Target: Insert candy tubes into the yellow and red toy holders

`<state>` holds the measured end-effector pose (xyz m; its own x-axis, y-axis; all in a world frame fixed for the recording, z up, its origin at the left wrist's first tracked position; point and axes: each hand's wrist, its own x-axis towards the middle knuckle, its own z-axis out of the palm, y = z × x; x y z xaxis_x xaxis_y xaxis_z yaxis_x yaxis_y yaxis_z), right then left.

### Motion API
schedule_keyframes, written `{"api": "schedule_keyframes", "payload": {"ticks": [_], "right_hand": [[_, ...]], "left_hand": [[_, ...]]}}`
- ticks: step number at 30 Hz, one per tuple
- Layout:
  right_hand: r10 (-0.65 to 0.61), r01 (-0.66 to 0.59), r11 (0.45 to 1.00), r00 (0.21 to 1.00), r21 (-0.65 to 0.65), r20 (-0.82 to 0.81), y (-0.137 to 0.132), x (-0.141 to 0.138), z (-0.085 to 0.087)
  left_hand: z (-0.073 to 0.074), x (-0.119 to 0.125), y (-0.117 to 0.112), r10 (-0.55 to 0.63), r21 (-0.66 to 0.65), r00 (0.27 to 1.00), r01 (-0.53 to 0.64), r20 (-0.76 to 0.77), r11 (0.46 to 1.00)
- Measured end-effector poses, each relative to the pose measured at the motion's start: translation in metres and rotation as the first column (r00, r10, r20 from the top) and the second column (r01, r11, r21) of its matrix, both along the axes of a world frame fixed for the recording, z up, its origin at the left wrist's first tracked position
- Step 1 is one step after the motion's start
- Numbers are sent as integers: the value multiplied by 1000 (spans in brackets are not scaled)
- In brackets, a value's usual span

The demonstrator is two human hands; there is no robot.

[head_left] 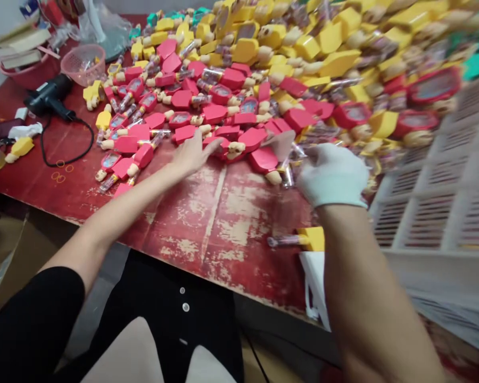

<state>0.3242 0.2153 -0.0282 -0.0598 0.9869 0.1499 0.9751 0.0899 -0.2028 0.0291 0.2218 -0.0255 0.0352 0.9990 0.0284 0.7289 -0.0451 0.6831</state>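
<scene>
My bare left hand (193, 153) reaches to the near edge of a heap of pink toys with clear tubes, thumb apart from the fingers. It touches or almost touches a pink toy (184, 133) there; its fingertips are partly hidden. My right hand (331, 175), in a white glove, is curled and blurred by motion at the right of the pink pieces. Clear tubes (288, 174) show beside its fingers, but what it grips is hidden. Just left of it lies a pink toy (264, 159) with a beige end.
Yellow toys (339, 64) pile up behind. A white slatted crate (431, 250) stands at right, near a single yellow toy (314, 239) with a tube. On the left are a black heat gun (50, 96) with a cord, a pink basket (72, 68) and rubber bands (58, 177).
</scene>
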Motion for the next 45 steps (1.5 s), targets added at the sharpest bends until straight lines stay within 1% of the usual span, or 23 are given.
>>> {"api": "schedule_keyframes", "payload": {"ticks": [2, 4, 7, 10, 13, 15, 16, 18, 20, 23, 25, 27, 30, 32, 33, 35, 36, 37, 38, 40, 41, 42, 45], "right_hand": [[-67, 76, 984, 996, -162, 61, 8, 7, 6], [-50, 67, 960, 996, -271, 69, 5, 9, 4], [-38, 58, 961, 996, -272, 78, -6, 6, -10], [-14, 37, 966, 996, -257, 90, -18, 3, -22], [18, 5, 966, 996, -258, 88, -36, 1, -19], [49, -46, 976, 999, -214, 7, -57, -4, -10], [100, -111, 980, 992, -163, -76, -71, -7, -4], [291, -311, 949, 921, -40, -260, -102, -16, 10], [511, -539, 842, 786, 18, -347, -133, -26, 24], [727, -751, 657, 654, -62, -210, -170, -40, 44], [801, -800, 592, 597, -101, -35, -188, -46, 55], [835, -834, 550, 546, -55, 67, -204, -50, 62], [880, -883, 467, 468, 35, 78, -229, -54, 65], [903, -905, 425, 425, 10, 59, -249, -55, 62], [915, -915, 403, 402, -20, 41, -260, -55, 60], [935, -932, 353, 354, -78, 2, -282, -54, 57], [936, -930, 351, 353, -108, -3, -290, -53, 57], [922, -911, 385, 387, -145, 14, -297, -51, 57], [888, -869, 459, 458, -183, 51, -302, -49, 58], [783, -743, 620, 605, -252, 144, -306, -45, 60], [747, -697, 664, 640, -272, 182, -305, -43, 60], [741, -687, 671, 640, -281, 204, -303, -42, 61], [810, -779, 586, 549, -225, 207, -298, -42, 62]], "left_hand": [[-15, 32, 31, 156, -106, 979, -143, 129, 984], [-27, 48, 51, 265, -141, 933, -236, 243, 961], [-40, 47, 54, 345, -181, 800, -294, 490, 939], [-42, 32, 16, 358, -273, 623, -233, 695, 934], [-37, 16, -52, 356, -363, 384, -58, 852, 930], [-32, 9, -105, 368, -398, 238, 93, 899, 912], [-29, 7, -130, 375, -415, 235, 151, 897, 897], [-22, 6, -174, 375, -460, 339, 218, 863, 861], [-15, 4, -207, 313, -470, 482, 249, 819, 847], [-6, -1, -239, 151, -430, 599, 356, 787, 830], [-1, -8, -255, 103, -451, 614, 446, 783, 773], [4, -15, -268, 102, -499, 624, 503, 775, 706], [14, -23, -287, 52, -538, 658, 566, 752, 625], [21, -22, -300, -35, -525, 663, 624, 748, 578], [25, -20, -306, -80, -505, 645, 663, 760, 553], [30, -13, -319, -184, -422, 552, 777, 813, 466], [32, -9, -324, -215, -376, 493, 825, 843, 422], [34, -7, -327, -222, -348, 458, 848, 861, 400], [34, -6, -330, -215, -347, 459, 844, 862, 409], [32, -7, -330, -164, -406, 543, 765, 823, 500], [30, -10, -329, -135, -437, 590, 715, 796, 546], [28, -12, -327, -120, -455, 619, 681, 776, 574], [22, -18, -323, -106, -466, 645, 646, 757, 605]]}}
